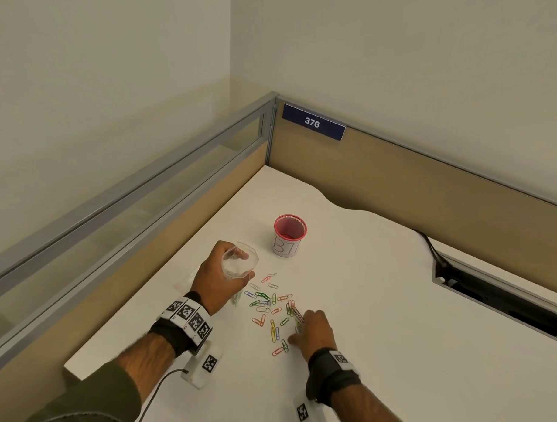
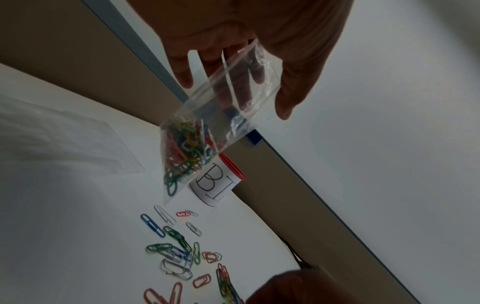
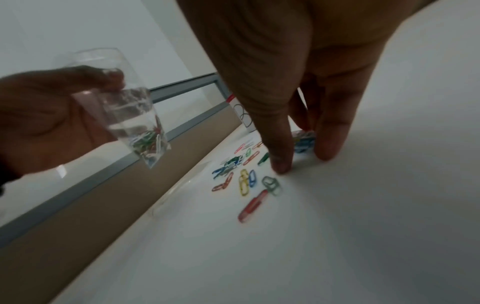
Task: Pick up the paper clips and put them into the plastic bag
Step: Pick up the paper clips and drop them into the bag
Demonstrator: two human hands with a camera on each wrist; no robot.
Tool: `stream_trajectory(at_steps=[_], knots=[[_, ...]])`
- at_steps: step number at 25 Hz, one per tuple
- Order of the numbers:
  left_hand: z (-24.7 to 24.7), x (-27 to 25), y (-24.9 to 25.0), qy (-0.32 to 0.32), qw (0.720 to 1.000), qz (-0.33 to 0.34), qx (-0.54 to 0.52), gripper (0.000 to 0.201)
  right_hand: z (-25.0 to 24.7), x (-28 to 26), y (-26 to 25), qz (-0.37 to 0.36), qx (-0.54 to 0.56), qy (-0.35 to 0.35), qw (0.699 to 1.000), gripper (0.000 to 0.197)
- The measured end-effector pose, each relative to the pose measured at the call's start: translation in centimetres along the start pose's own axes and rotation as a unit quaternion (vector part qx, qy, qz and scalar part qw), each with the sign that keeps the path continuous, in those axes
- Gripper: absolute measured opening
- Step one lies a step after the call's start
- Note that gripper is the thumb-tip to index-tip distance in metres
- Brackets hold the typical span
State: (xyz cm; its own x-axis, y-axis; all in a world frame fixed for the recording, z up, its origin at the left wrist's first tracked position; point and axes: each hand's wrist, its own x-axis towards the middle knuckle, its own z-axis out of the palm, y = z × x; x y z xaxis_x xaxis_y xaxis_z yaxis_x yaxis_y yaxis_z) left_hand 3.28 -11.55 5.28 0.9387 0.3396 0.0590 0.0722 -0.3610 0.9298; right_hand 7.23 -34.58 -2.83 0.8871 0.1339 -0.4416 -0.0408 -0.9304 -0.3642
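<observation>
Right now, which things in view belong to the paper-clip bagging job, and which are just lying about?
Job: plastic bag held by left hand; loose paper clips on the desk; right hand gathering some.

Lying about: red-rimmed cup; flat clear sheet; number plate.

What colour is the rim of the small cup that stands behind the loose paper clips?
Red; the small white-labelled cup's rim shows best in the head view.
</observation>
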Motion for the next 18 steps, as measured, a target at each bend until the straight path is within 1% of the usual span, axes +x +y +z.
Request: stream_trajectory(at_steps=[1, 3, 5, 6, 8, 10, 13, 16, 17, 18], knots=[[0.0, -0.1, 0.1, -0.002, 1.000, 0.000, 0.001, 0.044, 0.1, 0.6, -0.8, 0.004, 0.019, 0.014, 1.000, 0.041], [0.0, -0.1, 0.2, -0.003, 1.000, 0.000, -0.001, 0.044, -0.2, 1.9, -2.3, -0.011, 0.039, 0.022, 0.999, 0.028], [-0.2, 0.0, 0.3, -0.003, 1.000, 0.000, -0.003, 0.044, -1.0, 3.1, -3.0, -0.029, 0.057, 0.028, 0.998, 0.020], [-0.3, 0.1, 0.3, -0.001, 1.000, 0.001, -0.003, 0.044, -1.6, 3.6, -3.1, -0.039, 0.050, 0.038, 0.997, 0.020], [-0.4, 0.2, 0.3, 0.000, 1.000, 0.002, -0.002, 0.044, -2.4, 4.2, -2.8, -0.077, -0.009, 0.042, 0.996, 0.031], [-0.5, 0.3, 0.3, 0.000, 1.000, 0.002, -0.001, 0.044, -2.5, 4.2, -2.9, -0.138, -0.083, 0.008, 0.987, 0.043], [-0.4, 0.4, 0.2, 0.004, 1.000, 0.002, 0.000, 0.044, -1.8, 3.3, -2.5, -0.215, -0.158, -0.019, 0.964, 0.042], [-0.1, 0.4, 0.0, 0.002, 1.000, -0.003, -0.003, 0.045, -1.6, 2.2, -1.8, -0.243, -0.164, -0.028, 0.956, 0.035], [-0.1, 0.4, 0.0, 0.000, 1.000, -0.003, -0.002, 0.045, -1.7, 1.9, -1.7, -0.242, -0.153, -0.030, 0.958, 0.036], [0.0, 0.3, 0.0, -0.002, 1.000, -0.003, 0.000, 0.045, -1.8, 1.6, -1.6, -0.237, -0.141, -0.036, 0.960, 0.044]])
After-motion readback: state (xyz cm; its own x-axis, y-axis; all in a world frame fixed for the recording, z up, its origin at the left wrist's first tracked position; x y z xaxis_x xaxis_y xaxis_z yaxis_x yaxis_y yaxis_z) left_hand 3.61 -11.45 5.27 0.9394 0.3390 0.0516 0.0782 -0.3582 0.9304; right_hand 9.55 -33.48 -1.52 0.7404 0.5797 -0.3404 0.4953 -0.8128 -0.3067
